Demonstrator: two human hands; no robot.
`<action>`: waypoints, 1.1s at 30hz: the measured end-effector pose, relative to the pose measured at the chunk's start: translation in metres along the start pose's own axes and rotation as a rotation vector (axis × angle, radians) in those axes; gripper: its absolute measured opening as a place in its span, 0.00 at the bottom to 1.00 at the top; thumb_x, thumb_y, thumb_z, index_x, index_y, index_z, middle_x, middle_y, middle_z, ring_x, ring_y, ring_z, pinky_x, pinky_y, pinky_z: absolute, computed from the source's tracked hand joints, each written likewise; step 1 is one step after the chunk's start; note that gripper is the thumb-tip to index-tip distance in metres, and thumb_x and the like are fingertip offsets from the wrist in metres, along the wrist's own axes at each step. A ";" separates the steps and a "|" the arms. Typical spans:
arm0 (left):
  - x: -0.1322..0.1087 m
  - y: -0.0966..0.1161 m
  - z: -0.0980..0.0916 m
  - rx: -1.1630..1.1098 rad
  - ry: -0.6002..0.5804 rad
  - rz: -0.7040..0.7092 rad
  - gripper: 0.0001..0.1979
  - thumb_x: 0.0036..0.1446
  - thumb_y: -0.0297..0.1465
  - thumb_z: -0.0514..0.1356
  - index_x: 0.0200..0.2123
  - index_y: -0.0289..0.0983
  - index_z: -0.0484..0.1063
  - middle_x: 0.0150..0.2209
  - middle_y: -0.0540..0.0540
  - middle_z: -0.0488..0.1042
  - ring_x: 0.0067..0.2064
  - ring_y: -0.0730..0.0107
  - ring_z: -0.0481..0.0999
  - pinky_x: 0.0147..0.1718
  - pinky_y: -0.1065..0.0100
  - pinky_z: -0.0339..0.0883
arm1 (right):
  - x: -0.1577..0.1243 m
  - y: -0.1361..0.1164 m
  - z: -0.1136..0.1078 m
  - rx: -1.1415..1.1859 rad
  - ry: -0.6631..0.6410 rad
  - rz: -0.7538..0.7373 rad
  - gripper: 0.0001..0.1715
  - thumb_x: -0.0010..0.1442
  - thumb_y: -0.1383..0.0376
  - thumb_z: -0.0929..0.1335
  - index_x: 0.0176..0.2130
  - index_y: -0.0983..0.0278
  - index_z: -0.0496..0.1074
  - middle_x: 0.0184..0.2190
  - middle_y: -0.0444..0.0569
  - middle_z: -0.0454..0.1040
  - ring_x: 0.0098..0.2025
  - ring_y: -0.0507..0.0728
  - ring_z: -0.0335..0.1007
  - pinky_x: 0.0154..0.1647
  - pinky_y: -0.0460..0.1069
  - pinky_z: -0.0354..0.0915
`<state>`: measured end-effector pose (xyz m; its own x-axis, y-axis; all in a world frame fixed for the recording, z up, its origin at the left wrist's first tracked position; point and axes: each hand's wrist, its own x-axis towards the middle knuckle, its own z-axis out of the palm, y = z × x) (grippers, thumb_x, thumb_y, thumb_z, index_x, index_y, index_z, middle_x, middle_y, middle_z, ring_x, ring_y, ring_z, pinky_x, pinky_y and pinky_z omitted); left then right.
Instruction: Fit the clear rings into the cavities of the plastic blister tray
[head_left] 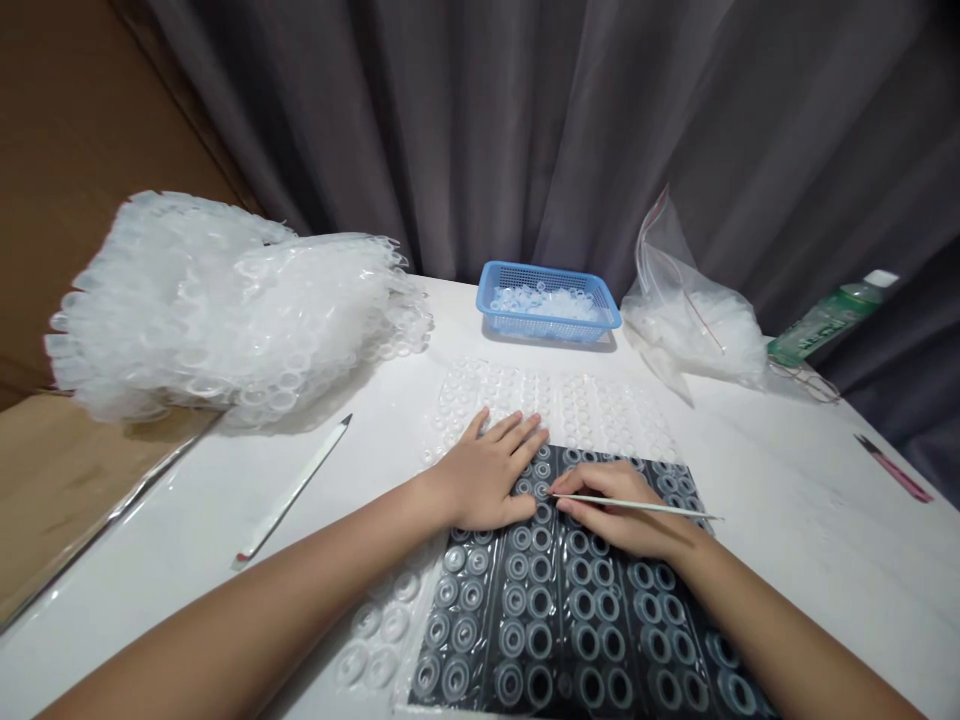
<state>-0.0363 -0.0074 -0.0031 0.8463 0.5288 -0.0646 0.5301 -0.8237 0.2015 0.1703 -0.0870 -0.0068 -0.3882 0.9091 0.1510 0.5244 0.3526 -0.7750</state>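
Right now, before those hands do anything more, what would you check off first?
1. Left hand lies flat on the clear ring tray: ok.
2. Right hand has a grip on the thin stick: ok.
3. Stick tip is apart from the left fingertips: cannot tell, they are very close.
4. Blue basket behind the tray holds clear rings: ok.
5. White blade and pink cutter lie apart from both hands: ok.
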 end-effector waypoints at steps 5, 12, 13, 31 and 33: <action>-0.001 0.002 -0.003 0.007 -0.053 -0.017 0.37 0.56 0.44 0.50 0.66 0.37 0.47 0.67 0.39 0.45 0.67 0.49 0.45 0.62 0.42 0.33 | 0.000 0.000 0.000 -0.015 -0.003 0.012 0.04 0.60 0.65 0.67 0.35 0.62 0.73 0.35 0.48 0.78 0.38 0.55 0.75 0.41 0.51 0.69; 0.000 0.004 -0.006 0.033 -0.072 -0.029 0.36 0.57 0.45 0.50 0.66 0.38 0.46 0.67 0.40 0.44 0.67 0.51 0.45 0.62 0.44 0.33 | -0.001 0.000 0.001 -0.038 -0.004 -0.008 0.04 0.60 0.65 0.67 0.35 0.62 0.73 0.36 0.48 0.78 0.38 0.55 0.75 0.42 0.51 0.69; 0.000 0.004 -0.007 0.030 -0.083 -0.035 0.37 0.57 0.45 0.50 0.66 0.38 0.46 0.67 0.40 0.43 0.67 0.50 0.44 0.62 0.44 0.32 | -0.001 0.000 0.001 -0.042 -0.002 -0.012 0.04 0.60 0.65 0.66 0.35 0.62 0.73 0.36 0.48 0.78 0.38 0.55 0.75 0.42 0.51 0.69; -0.003 0.022 -0.008 0.206 -0.162 -0.172 0.44 0.56 0.49 0.44 0.66 0.22 0.41 0.67 0.32 0.38 0.68 0.52 0.37 0.63 0.45 0.37 | -0.003 0.013 0.015 -0.408 0.120 -0.337 0.09 0.64 0.69 0.59 0.42 0.62 0.67 0.44 0.53 0.76 0.44 0.56 0.75 0.42 0.50 0.73; -0.003 0.023 -0.009 0.205 -0.175 -0.189 0.45 0.56 0.49 0.45 0.66 0.22 0.42 0.66 0.31 0.38 0.68 0.51 0.37 0.63 0.45 0.37 | -0.004 0.017 0.006 -0.418 0.241 -0.275 0.10 0.64 0.69 0.59 0.42 0.63 0.67 0.47 0.55 0.74 0.46 0.57 0.74 0.44 0.51 0.72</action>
<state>-0.0270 -0.0263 0.0109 0.7188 0.6479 -0.2523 0.6635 -0.7476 -0.0297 0.1760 -0.0855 -0.0239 -0.3944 0.7787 0.4879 0.7035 0.5975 -0.3848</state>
